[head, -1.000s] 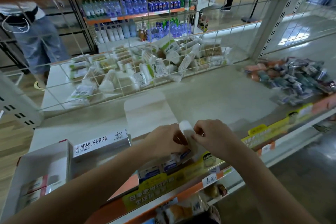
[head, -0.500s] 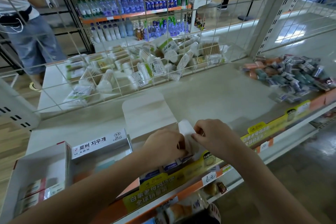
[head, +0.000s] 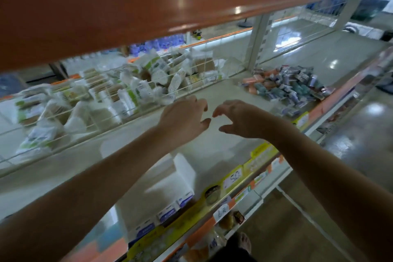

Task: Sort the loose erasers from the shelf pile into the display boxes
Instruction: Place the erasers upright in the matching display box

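Loose erasers in blue, teal and orange wrappers (head: 291,85) sit piled at 2 o'clock on the pale shelf (head: 223,91). Left hand (head: 182,119) and right hand (head: 240,119) hover mid-shelf, fingers loosely curled, holding nothing. White display box (head: 170,187) sits at 6 o'clock.

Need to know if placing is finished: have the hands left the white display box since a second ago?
Yes. Both the left hand and right hand lifted off the white box, toward the eraser pile.

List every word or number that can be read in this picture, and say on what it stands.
"50": handwritten on the white price tag; any further mark is unclear.
Lower price tag, yellow strip, eraser labels: too blurred to read.
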Demonstrator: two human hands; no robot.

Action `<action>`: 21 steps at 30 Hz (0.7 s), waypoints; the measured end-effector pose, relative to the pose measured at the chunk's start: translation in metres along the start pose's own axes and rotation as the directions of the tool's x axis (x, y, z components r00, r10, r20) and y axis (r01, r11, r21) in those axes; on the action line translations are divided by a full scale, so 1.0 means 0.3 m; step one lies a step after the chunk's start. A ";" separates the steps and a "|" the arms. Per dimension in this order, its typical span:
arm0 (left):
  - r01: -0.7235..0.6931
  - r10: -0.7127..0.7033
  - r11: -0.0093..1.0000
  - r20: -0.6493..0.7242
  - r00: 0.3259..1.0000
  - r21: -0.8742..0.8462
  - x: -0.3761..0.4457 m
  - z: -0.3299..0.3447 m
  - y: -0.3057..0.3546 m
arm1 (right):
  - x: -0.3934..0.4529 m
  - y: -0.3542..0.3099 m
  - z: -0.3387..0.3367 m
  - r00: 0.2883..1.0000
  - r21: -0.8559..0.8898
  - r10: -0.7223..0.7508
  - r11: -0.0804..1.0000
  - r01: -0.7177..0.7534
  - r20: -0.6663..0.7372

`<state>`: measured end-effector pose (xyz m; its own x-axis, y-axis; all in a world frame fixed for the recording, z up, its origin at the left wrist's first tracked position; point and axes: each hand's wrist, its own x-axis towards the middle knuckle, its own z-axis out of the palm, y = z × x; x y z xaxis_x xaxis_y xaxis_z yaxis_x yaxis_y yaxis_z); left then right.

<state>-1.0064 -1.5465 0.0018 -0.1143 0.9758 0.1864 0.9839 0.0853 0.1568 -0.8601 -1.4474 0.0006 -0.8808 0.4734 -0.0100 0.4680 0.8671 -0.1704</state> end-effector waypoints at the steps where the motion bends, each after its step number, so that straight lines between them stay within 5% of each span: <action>1: -0.023 0.023 1.000 -0.007 1.000 0.013 0.058 0.010 0.037 | 0.008 0.047 -0.007 1.000 -0.041 0.019 0.999 -0.020 -0.016; 9: -0.101 0.091 0.990 0.099 0.991 0.100 0.513 0.182 0.330 | 0.019 0.539 -0.026 0.972 -0.177 0.236 0.956 -0.235 -0.016; 17: -0.035 0.054 0.983 0.100 0.993 -0.182 0.906 0.356 0.471 | -0.063 1.021 -0.039 0.868 0.097 0.496 0.864 -0.494 0.002; 21: 0.041 -0.014 0.970 0.113 0.993 -0.239 1.067 0.423 0.524 | -0.040 1.179 -0.073 0.812 0.295 0.561 0.812 -0.503 -0.159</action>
<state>-0.8707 -1.1951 -0.0370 -0.1120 0.9910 0.0729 0.9170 0.0748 0.3919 -0.6824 -1.1431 -0.0379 -0.4415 0.8957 0.0530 0.8020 0.4205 -0.4243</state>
